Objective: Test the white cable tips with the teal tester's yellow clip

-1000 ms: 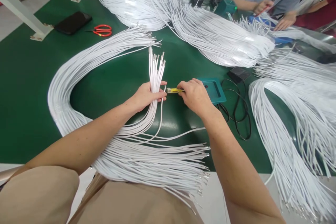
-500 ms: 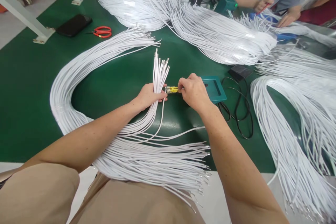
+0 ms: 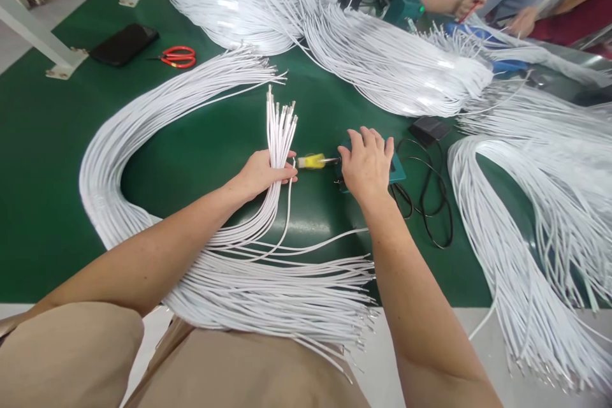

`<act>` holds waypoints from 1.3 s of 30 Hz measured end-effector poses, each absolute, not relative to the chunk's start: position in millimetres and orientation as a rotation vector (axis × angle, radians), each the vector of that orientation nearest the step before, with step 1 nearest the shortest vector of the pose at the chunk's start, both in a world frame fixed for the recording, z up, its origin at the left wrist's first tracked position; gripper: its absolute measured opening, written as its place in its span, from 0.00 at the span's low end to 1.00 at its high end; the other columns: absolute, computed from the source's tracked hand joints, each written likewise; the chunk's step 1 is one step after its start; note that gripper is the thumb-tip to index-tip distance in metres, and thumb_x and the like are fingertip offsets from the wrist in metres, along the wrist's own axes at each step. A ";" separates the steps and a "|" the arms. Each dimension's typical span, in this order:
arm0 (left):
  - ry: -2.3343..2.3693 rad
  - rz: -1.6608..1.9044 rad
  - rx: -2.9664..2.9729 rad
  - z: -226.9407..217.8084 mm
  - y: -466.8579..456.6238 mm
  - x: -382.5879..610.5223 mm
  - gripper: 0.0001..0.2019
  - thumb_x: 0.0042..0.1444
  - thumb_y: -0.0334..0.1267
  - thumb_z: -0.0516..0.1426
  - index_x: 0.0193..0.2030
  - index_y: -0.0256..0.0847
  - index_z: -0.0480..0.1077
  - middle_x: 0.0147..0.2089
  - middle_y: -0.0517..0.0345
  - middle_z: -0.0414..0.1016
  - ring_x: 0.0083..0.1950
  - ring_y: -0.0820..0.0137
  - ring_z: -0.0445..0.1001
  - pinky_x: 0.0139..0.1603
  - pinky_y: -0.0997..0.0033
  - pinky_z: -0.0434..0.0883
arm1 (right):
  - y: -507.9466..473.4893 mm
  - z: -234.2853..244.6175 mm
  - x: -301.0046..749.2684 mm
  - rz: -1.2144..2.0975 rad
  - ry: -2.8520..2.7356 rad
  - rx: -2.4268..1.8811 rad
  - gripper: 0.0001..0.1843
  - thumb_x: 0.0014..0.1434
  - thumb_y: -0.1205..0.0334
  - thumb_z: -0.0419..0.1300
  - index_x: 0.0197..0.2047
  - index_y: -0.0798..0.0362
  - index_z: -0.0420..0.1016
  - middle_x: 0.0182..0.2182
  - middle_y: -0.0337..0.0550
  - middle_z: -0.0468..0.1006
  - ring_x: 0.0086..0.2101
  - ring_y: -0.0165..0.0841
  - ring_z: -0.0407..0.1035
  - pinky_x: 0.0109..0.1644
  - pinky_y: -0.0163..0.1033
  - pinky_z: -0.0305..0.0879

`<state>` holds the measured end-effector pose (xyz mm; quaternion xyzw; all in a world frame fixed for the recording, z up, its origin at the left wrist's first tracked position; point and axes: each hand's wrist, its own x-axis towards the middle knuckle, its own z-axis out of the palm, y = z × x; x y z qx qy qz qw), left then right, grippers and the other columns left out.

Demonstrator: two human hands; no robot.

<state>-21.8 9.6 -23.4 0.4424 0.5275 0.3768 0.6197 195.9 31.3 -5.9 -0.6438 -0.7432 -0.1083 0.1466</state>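
Note:
My left hand (image 3: 258, 173) is closed around a bundle of white wires (image 3: 281, 137), their metal-tipped ends pointing up past the thumb. One separate white wire (image 3: 289, 210) curves up to its fingertips. Right beside those fingertips is a yellow cylindrical piece (image 3: 313, 161) with a pale collar, and a thin metal rod runs from it toward my right hand (image 3: 367, 162). That hand lies over a teal tray-like device (image 3: 396, 169) with its fingers spread, hiding most of it. Whether the palm touches the device, I cannot tell.
More white wires (image 3: 287, 293) lie along the near edge, with further bundles (image 3: 396, 64) behind and at right. Red-handled scissors (image 3: 179, 57) and a black phone-like object (image 3: 124, 44) sit at left. A black cable (image 3: 433, 204) loops at right. A co-worker's hands (image 3: 471, 6) are at the back.
My right hand has let go of the yellow piece and spread its fingers over the teal device. The left hand still grips the wires. The whole view has shifted slightly.

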 end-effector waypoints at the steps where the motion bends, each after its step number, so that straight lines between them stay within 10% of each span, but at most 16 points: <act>1: 1.194 0.886 1.005 -23.0 9.1 -24.0 0.27 0.42 0.33 0.67 0.52 0.32 0.71 0.32 0.54 0.78 0.34 0.67 0.78 0.38 0.69 0.72 | 27.9 -2.0 192.1 -0.282 -2.134 -1.817 0.21 0.65 0.58 0.51 0.58 0.58 0.67 0.59 0.57 0.68 0.59 0.48 0.58 0.65 0.61 0.45; 9: 1.006 0.913 0.937 -11.5 4.4 -32.3 0.19 0.41 0.38 0.69 0.41 0.35 0.74 0.32 0.60 0.75 0.33 0.74 0.73 0.40 0.72 0.69 | -43.8 37.0 125.0 0.135 -2.823 -0.878 0.15 0.65 0.64 0.49 0.35 0.56 0.76 0.33 0.48 0.79 0.38 0.39 0.70 0.46 0.44 0.62; 13: 1.009 0.896 0.901 -1.8 1.8 -31.0 0.19 0.43 0.39 0.68 0.43 0.35 0.75 0.35 0.55 0.77 0.38 0.72 0.74 0.41 0.72 0.69 | -64.3 32.7 113.1 0.179 -3.054 -1.101 0.09 0.57 0.74 0.54 0.34 0.59 0.76 0.30 0.51 0.78 0.35 0.41 0.71 0.43 0.46 0.61; 18: 1.051 0.859 0.843 1.7 -0.1 -30.8 0.21 0.43 0.40 0.68 0.45 0.37 0.76 0.30 0.58 0.75 0.31 0.74 0.71 0.37 0.71 0.68 | -62.7 48.2 118.9 0.926 -3.158 -1.425 0.10 0.59 0.61 0.57 0.36 0.56 0.78 0.28 0.49 0.79 0.29 0.38 0.72 0.30 0.39 0.59; 27: 0.986 0.874 0.996 0.5 -4.2 -29.7 0.17 0.44 0.39 0.68 0.42 0.38 0.75 0.32 0.59 0.75 0.33 0.73 0.72 0.40 0.71 0.68 | 24.1 75.1 147.1 0.820 -1.700 -1.637 0.12 0.57 0.54 0.57 0.31 0.53 0.73 0.22 0.36 0.73 0.22 0.26 0.63 0.28 0.34 0.59; 39: 0.941 1.136 0.881 1.3 -2.5 -22.7 0.16 0.41 0.36 0.69 0.30 0.37 0.66 0.27 0.64 0.71 0.29 0.77 0.72 0.33 0.75 0.67 | 16.2 35.4 119.0 1.309 -1.456 -1.239 0.09 0.52 0.59 0.59 0.29 0.56 0.76 0.22 0.36 0.73 0.21 0.23 0.61 0.25 0.32 0.59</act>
